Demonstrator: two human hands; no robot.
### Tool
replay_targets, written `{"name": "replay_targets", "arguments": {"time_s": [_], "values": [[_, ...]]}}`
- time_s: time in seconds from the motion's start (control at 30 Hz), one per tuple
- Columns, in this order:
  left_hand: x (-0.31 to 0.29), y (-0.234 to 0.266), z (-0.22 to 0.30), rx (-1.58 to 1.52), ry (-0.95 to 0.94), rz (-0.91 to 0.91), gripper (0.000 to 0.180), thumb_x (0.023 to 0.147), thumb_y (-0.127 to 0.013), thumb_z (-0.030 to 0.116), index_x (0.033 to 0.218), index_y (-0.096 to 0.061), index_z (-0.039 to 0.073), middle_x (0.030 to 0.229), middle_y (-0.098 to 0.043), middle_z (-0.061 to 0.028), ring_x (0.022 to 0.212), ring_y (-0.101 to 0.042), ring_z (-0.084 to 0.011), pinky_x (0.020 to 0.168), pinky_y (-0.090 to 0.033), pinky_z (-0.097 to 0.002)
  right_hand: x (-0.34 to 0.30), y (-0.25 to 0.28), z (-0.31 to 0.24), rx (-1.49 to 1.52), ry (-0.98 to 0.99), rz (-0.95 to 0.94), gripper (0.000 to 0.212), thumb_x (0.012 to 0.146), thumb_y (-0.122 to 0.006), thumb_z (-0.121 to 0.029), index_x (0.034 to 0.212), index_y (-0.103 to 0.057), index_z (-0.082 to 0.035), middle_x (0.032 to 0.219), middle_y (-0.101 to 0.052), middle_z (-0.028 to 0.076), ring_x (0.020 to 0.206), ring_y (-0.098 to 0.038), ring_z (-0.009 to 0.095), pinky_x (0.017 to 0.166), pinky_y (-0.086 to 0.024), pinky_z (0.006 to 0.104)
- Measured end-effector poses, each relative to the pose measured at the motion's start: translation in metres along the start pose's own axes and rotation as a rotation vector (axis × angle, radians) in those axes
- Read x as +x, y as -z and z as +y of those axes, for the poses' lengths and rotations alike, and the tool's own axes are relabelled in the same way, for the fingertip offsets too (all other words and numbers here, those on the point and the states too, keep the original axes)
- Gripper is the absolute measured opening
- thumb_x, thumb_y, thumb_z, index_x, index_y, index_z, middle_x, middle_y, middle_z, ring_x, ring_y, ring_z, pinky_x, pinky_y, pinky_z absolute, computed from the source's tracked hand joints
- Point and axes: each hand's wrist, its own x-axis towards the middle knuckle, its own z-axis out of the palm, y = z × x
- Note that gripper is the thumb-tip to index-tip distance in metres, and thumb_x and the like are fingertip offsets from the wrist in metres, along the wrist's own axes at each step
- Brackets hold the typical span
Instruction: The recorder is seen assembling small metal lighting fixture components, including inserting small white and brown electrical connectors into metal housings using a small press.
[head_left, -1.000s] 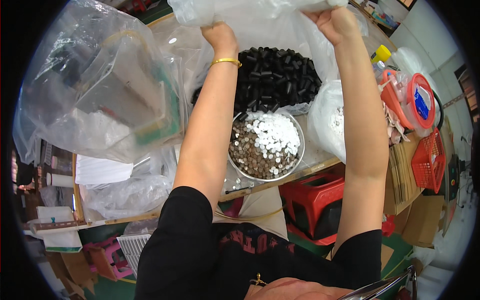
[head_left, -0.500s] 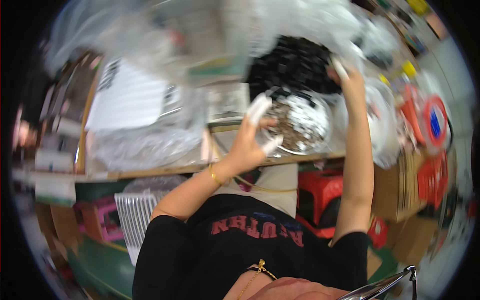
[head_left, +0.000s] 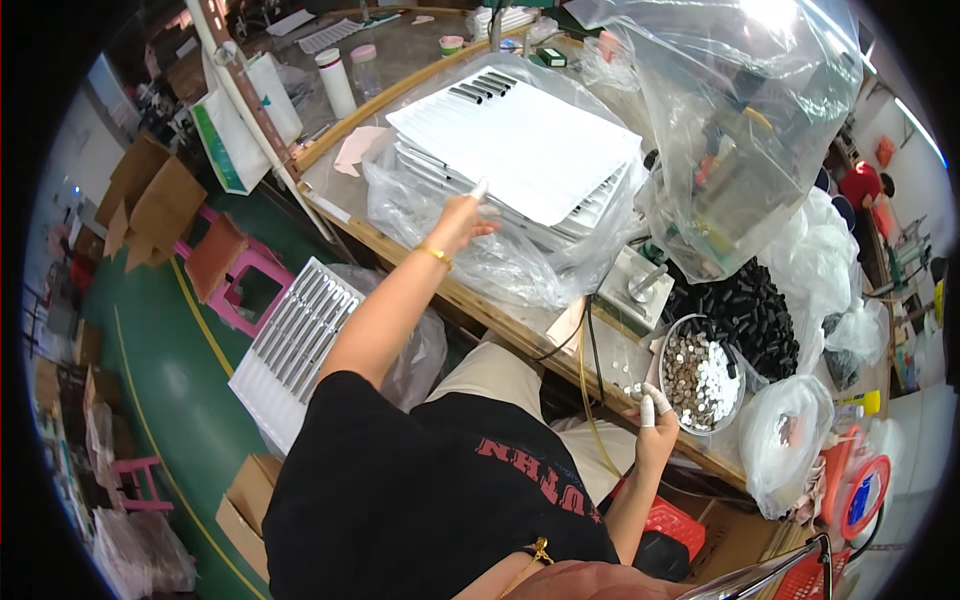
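Note:
My left hand [head_left: 466,222] reaches to the near edge of a stack of white trays [head_left: 520,140] on plastic film. Its fingers are apart, and one white-covered fingertip touches the stack's edge. Several black tubular pieces [head_left: 484,88] lie on the top tray's far end. Close to the bench edge, my right hand [head_left: 656,436] is closed, with white covers on its fingertips; whatever it may pinch is too small to make out. Right beside it stands a round clear bowl [head_left: 741,392] of small brown and white discs [head_left: 703,380]. Behind the bowl spreads a pile of black pieces [head_left: 750,310].
A metal fixture [head_left: 637,288] sits between the trays and the black pile. A large clear bag [head_left: 740,130] rises behind it. Another plastic bag [head_left: 787,445] lies right of the bowl. Left of my legs are a filled white tray [head_left: 305,340] and a pink stool [head_left: 235,275].
The view has swung left. My left hand has gone from the bowl to the tray stack. My right hand has come back from the black pile to the bowl's near side.

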Motion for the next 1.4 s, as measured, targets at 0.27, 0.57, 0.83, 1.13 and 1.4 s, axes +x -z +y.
{"name": "replay_targets", "arguments": {"time_s": [0.27,0.57,0.83,1.13,1.4], "values": [[0.022,-0.029,-0.001,-0.108,-0.355,0.018,0.024,0.09,-0.054,0.015,0.088,-0.056,-0.009,0.074,-0.064,-0.0147,0.057,-0.062,-0.0191,0.047,-0.05,-0.0252,-0.025,0.026,-0.005,-0.132,0.005,0.042,0.023,0.09,-0.058,-0.006,0.111,-0.06,0.006,0.096,-0.065,0.01,0.071,-0.06,0.013,0.068,-0.05,0.0246],[-0.056,-0.06,-0.079,-0.191,-0.068,-0.224,0.029,0.094,-0.051,0.017,0.106,-0.047,-0.009,0.092,-0.059,-0.0186,0.07,-0.067,-0.0238,0.058,-0.056,-0.0311,-0.068,0.05,0.008,-0.27,0.032,0.096,0.025,0.092,-0.056,-0.011,0.113,-0.061,0.002,0.095,-0.066,0.01,0.07,-0.061,0.01,0.059,-0.049,0.0214],[-0.078,0.02,-0.05,0.231,-0.2,-0.276,0.047,0.083,-0.067,0.023,0.119,-0.053,-0.004,0.1,-0.064,-0.012,0.08,-0.064,-0.0189,0.069,-0.051,-0.0266,-0.071,0.038,-0.005,-0.392,0.0,0.015,0.023,0.088,-0.06,-0.007,0.109,-0.063,0.003,0.093,-0.068,0.01,0.075,-0.063,0.012,0.066,-0.051,0.0252],[-0.07,0.089,-0.018,0.386,-0.479,0.095,0.038,0.087,-0.063,0.014,0.12,-0.053,-0.003,0.104,-0.064,-0.01,0.083,-0.061,-0.0136,0.072,-0.048,-0.0235,0.018,0.059,-0.035,-0.682,0.069,0.239,0.021,0.084,-0.064,-0.014,0.101,-0.068,-0.003,0.09,-0.069,0.015,0.078,-0.066,0.021,0.075,-0.05,0.0312],[-0.064,-0.014,-0.006,0.369,-0.631,-0.356,0.038,0.086,-0.061,0.001,0.122,-0.051,-0.003,0.11,-0.062,-0.0134,0.097,-0.06,-0.0155,0.081,-0.049,-0.0254,0.184,0.078,-0.014,-1.282,0.29,0.266,0.016,0.078,-0.06,-0.014,0.089,-0.07,-0.008,0.086,-0.065,0.016,0.086,-0.062,0.034,0.077,-0.049,0.0429]]}}
